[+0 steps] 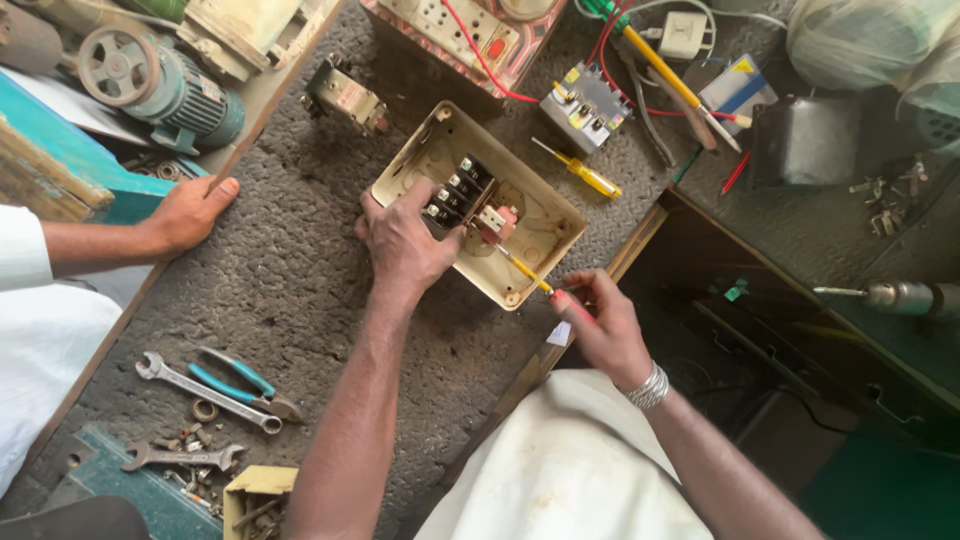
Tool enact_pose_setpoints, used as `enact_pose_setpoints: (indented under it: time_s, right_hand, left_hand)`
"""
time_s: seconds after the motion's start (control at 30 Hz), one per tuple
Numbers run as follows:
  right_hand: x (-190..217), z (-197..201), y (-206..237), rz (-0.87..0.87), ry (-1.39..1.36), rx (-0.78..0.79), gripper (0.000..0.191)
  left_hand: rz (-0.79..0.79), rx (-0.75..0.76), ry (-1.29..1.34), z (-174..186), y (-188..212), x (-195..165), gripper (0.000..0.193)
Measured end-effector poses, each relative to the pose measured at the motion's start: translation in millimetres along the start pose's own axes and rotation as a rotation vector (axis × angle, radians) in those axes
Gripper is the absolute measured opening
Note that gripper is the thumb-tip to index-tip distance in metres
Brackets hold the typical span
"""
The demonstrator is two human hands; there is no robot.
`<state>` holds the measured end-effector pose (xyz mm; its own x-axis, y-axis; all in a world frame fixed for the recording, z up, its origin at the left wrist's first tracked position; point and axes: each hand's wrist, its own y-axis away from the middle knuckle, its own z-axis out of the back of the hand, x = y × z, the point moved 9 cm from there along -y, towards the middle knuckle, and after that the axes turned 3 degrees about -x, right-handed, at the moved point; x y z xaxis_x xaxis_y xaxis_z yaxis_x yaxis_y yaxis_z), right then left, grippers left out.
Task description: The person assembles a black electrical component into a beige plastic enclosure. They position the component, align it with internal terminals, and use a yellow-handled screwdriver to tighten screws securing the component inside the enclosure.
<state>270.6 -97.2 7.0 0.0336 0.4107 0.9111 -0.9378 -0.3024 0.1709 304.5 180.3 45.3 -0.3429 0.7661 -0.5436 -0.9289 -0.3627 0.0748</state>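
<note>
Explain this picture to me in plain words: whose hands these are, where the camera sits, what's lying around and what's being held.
One picture, taken from a camera on a person's head, looking down at a rough grey worktop. The left hand steadies a black switch block inside an open cream box. The right hand holds a yellow-shafted screwdriver, its tip at the block. Another person's hand rests at the left edge. Nearby lie a second yellow screwdriver, spanners, blue-handled pliers and a small motor.

Single head-worn camera, looking steeply down from close above the grey work surface (290,270), takes in both forearms and the open cream switch box (540,235) near frame centre.
</note>
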Motion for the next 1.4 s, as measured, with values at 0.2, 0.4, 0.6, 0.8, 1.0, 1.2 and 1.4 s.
enact_pose_setpoints:
  time_s: [0.2, 0.4, 0.6, 0.8, 1.0, 1.2, 1.4]
  right_hand:
    - [54, 3, 25, 0.505, 0.451, -0.2, 0.039]
    - [51, 1, 21, 0.501, 0.4, -0.18, 0.04]
    - [49, -1, 20, 0.499, 0.41, -0.163, 0.04]
    - [33, 0, 22, 0.436, 0.387, -0.129, 0.035]
    - [-57, -22, 11, -0.517, -0.422, 0.246, 0.025]
    - [37, 6, 26, 0.541, 0.439, -0.201, 0.021]
    - [-32, -6, 5, -0.179, -0.022, 0.011, 0.017]
  left_hand:
    - [-0.009, -0.018, 0.022, 2, 1, 0, 0.054]
    - [-0.003, -0.003, -0.003, -2, -1, 3, 0.054]
    - [0.013, 0.023, -0.004, -5, -3, 6, 0.055]
    - [0.01, 0.008, 0.012, -3, -1, 4, 0.054]
    - [-0.002, 0.001, 0.018, -3, 0, 2, 0.053]
    - [-0.001, -0.013, 0.013, -2, 0, 4, 0.054]
    - [0.018, 0.004, 0.009, -4, -3, 7, 0.056]
